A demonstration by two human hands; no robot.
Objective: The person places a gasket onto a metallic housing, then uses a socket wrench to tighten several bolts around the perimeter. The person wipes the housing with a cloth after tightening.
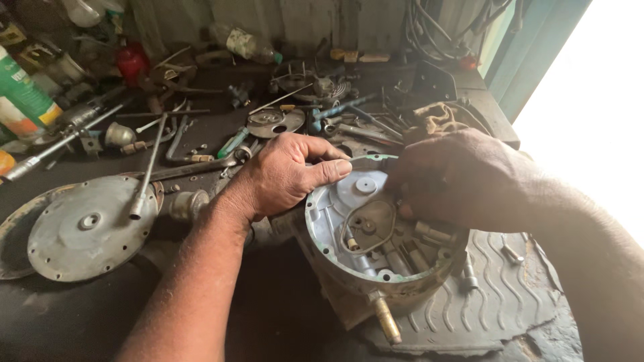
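Round cast-metal housing (376, 234) sat open-side up on ribbed rubber mat (483, 302), near edge of cluttered table (80, 315). Left hand (285, 177) clamped on housing's far-left rim, thumb pressed flat along edge. Right hand (463, 177) curled over right rim, fingers closed; looked pinched on thin green gasket (371, 159) at top edge, though grip mostly hidden. Brass fitting (387, 318) stuck out of housing toward camera. Loose round cover plate (90, 228) lay well apart at left, with scattered spanners and small parts behind. Step in hand, judged: working gasket along rim. Next move probably called for steady hold on housing and gentle, even handling of gasket so thin strip not torn.
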